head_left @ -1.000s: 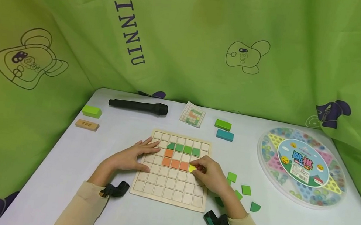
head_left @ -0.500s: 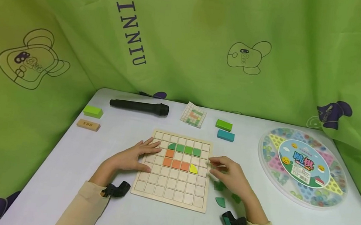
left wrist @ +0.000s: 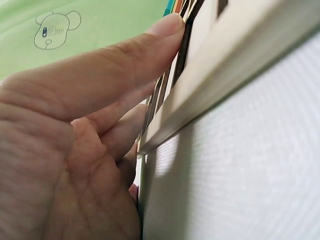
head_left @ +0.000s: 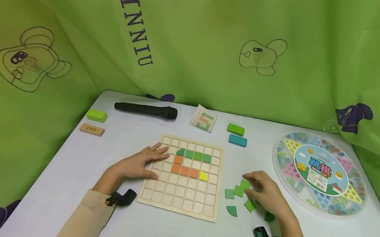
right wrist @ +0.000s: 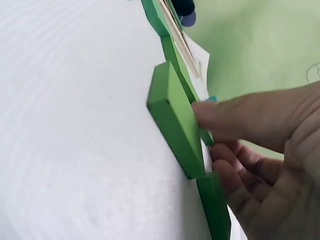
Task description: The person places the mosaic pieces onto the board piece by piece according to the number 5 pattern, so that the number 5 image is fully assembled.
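My left hand [head_left: 139, 162] rests with spread fingers on the left edge of a wooden grid board [head_left: 180, 207]; the left wrist view has its thumb [left wrist: 120, 70] lying over the rim. Set in the grid are a row of green tiles [head_left: 198, 156], several orange tiles [head_left: 185, 171] and a rounded yellow tile [head_left: 203, 176]. Right of the board, my right hand [head_left: 267, 194] hovers over loose green square tiles [head_left: 239, 191], thumb and fingers apart. Its thumb [right wrist: 215, 116] overlaps one green tile [right wrist: 172, 120] in the right wrist view. A dark green quarter-round tile [head_left: 269, 216] is partly hidden beneath the hand.
Behind the board lie a black microphone [head_left: 145, 110], a pattern card [head_left: 203, 118], a green block [head_left: 236, 129] and a blue block [head_left: 238, 140]. A round Chinese checkers box [head_left: 321, 174] sits at right. Far left are a light green block [head_left: 97, 115] and a wooden block [head_left: 92, 129].
My right hand has let go of the yellow tile on the board and moved right, over the loose green tiles. My left hand has stayed on the board's edge.
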Available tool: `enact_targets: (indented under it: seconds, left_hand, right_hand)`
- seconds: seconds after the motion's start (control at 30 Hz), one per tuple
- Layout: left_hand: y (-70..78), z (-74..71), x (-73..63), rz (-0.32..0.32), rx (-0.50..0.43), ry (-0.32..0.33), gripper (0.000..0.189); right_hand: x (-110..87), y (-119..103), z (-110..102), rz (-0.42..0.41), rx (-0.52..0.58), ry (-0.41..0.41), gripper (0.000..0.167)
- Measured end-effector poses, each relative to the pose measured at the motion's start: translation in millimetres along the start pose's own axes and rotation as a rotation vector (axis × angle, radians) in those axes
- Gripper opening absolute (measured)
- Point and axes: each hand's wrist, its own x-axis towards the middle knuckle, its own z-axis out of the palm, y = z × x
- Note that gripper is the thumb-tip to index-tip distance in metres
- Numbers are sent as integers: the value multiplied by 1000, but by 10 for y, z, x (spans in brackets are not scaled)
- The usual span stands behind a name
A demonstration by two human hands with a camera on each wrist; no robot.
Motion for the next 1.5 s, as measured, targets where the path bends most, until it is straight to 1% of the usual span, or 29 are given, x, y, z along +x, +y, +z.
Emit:
enact_targets:
  seconds: [0.1, 0.2, 0.3, 0.43, 0.53, 0.63, 0.77, 0.97, 1.13, 1.27, 1.4, 1.5]
  left_hand:
    - [2, -16, -15, 1, -6, 8, 76]
    - [-6, -16, -22, -2, -5, 7, 77]
    - [-20, -10, -21, -8, 0, 5, 77]
    - [-32, -4, -9, -9, 6, -2, 77]
    - [-38, -3, 1, -6, 8, -5, 77]
    - [-34, -1, 11, -4, 7, -5, 77]
    - [-27, -2, 13, -4, 8, 1, 77]
    - [-17, -11, 5, -8, 8, -1, 77]
    - [-20, -15, 2, -3, -2, 3, 76]
    - [-23, -10, 3, -9, -11, 2, 77]
    - [-22, -10, 5, -17, -11, 1, 77]
    - [-22, -13, 3, -27, -5, -3, 77]
  right_hand:
    - [34, 10, 29, -34, -37, 33, 30]
    - [46, 1, 49, -27, -48, 65, 26]
    - [47, -33, 63, -18, -64, 120, 26]
    - [52, -162, 93, -36, -59, 224, 30]
    - [57, -305, 137, -68, -24, 266, 32]
    - [59, -440, 204, -91, 4, 255, 32]
    - [64, -586, 318, -121, 46, 201, 31]
    - [104, -741, 500, -170, 109, 117, 30]
    - [160, -840, 638, -181, 133, 84, 27]
    - [192, -874, 733, -197, 101, 77, 25]
    - [196, -875, 798, -207, 52, 99, 25]
    - [191, -873, 826, -208, 37, 108, 25]
